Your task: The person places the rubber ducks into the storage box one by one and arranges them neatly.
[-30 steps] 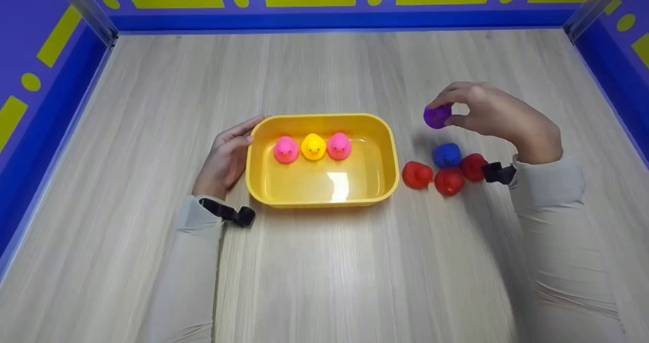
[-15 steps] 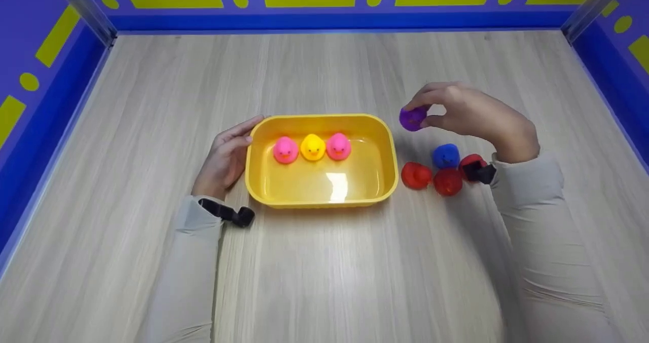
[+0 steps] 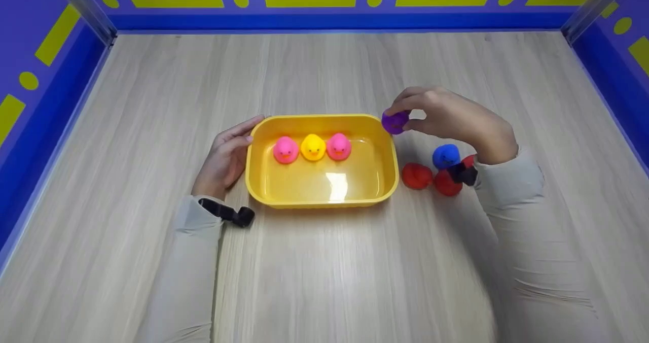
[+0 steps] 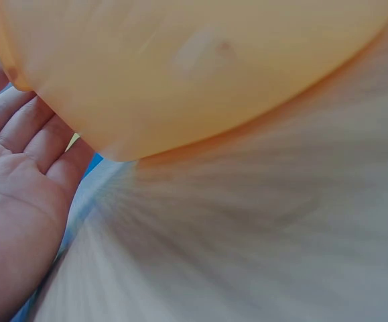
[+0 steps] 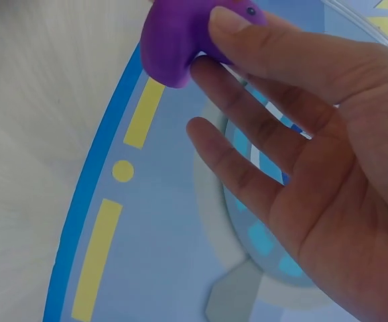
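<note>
Your head view: lighting even, moderately bright; hard white glare patch on floor of yellow tray (image 3: pixel 309 186). Soft shadow on tabletop (image 3: pixel 304 272) along left side of your right sleeve (image 3: pixel 532 241). Your left wrist view: dimmer, hazy; pale reflection on tray's surface, wood grain smeared into streaks. Your right wrist view: muted contrast; purple duck (image 5: pixel 170 40) shows faint sheen, blue band (image 5: pixel 86 181) bows, tabletop blurred.
</note>
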A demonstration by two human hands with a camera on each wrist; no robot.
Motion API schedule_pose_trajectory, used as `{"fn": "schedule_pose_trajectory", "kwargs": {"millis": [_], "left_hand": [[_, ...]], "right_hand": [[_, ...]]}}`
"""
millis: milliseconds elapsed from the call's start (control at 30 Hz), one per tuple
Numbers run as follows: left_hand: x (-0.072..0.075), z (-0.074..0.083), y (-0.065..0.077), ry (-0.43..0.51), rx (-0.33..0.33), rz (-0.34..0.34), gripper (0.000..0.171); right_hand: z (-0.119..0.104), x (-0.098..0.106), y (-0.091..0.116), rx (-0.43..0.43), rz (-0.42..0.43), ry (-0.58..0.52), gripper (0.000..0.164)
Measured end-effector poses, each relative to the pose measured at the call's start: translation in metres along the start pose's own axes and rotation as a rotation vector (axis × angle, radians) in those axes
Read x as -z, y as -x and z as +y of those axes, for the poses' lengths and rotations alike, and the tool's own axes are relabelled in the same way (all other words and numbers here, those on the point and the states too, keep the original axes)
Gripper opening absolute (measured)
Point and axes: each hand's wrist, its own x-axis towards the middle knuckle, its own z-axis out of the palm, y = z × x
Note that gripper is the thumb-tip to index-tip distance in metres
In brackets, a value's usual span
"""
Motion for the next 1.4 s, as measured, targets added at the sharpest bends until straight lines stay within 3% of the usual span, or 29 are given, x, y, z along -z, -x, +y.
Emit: {"fn": "schedule_pose_trajectory", "kwargs": {"millis": [700, 1000, 1400], "left_hand": [[-0.002, 0.0, -0.001, 0.006, -0.004, -0.004, 0.041], [-0.001, 0.0, -0.001, 0.013, -0.012, -0.026, 0.042], [-0.001, 0.0, 0.001, -0.01, -0.028, -0.027, 0.042]], "right_hand": [[-0.021, -0.002, -0.023, 0.097, -0.06, -0.025, 0.027], [-0.03, 0.0, -0.034, -0.043, -0.18, -0.02, 0.031], [-0.043, -0.002, -0.051, -0.148, -0.32, 0.037, 0.033]]}}
